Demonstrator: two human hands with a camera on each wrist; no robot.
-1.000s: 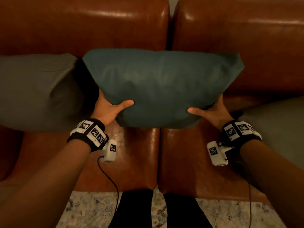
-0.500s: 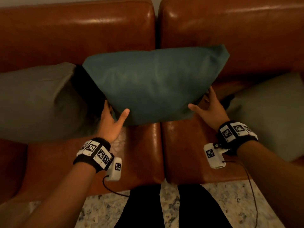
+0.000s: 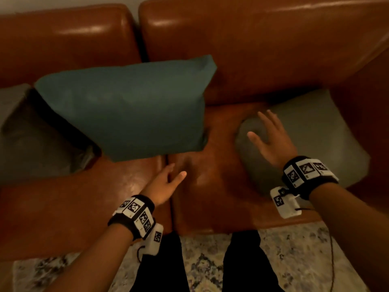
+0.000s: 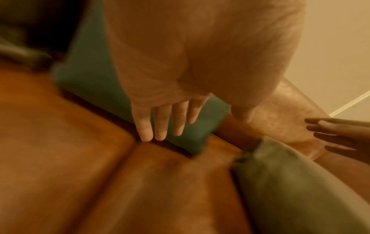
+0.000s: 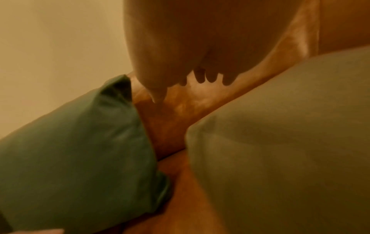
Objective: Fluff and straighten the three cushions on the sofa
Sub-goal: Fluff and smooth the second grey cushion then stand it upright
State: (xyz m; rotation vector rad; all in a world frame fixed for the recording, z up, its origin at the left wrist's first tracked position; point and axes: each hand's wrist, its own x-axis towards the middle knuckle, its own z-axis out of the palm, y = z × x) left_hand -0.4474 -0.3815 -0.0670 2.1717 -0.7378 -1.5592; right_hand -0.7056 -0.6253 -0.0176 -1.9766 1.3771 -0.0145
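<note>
Released since the earlier frame: teal cushion [image 3: 128, 108], formerly held at both lower corners, now leaning against the sofa [image 3: 252, 49] backrest, no hand on it.
Left hand [image 3: 163, 185]: withdrawn from the cushion, fingers straight and loose, holding nothing, low over the seat seam.
Right hand [image 3: 271, 140]: shifted rightward, fingers spread, holding nothing, above the grey-green cushion [image 3: 315, 133] at the sofa's right end; contact cannot be told.
Second grey cushion [image 3: 31, 140]: left end, beside the teal one, partly behind it.
Patterned rug [image 3: 294, 260]: below the seat.
</note>
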